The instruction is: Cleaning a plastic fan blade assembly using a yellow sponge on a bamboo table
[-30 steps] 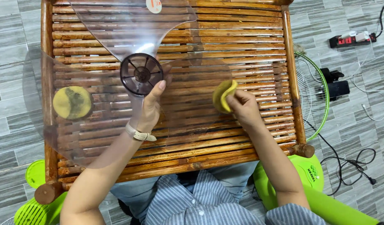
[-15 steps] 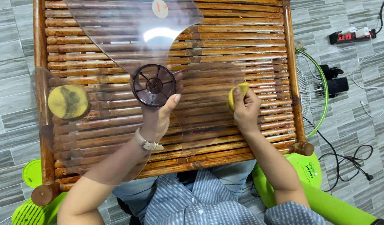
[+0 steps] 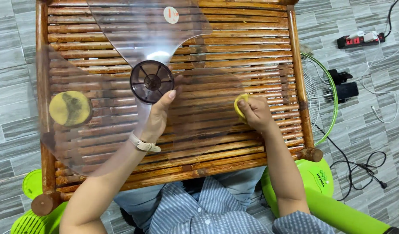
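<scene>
Both forearms reach forward from the bottom of the view, bare from the elbow down, striped sleeves bunched near the elbows. The left hand (image 3: 158, 117) is turned palm-down with a pale band around its wrist; the thumb points up and away from the body, and the other fingers are tucked out of sight beyond it. The right hand (image 3: 256, 113) sits well apart to the right, curled into a loose fist, knuckles upward, fingertips pinched together toward the left. The right forearm angles inward from the elbow.
</scene>
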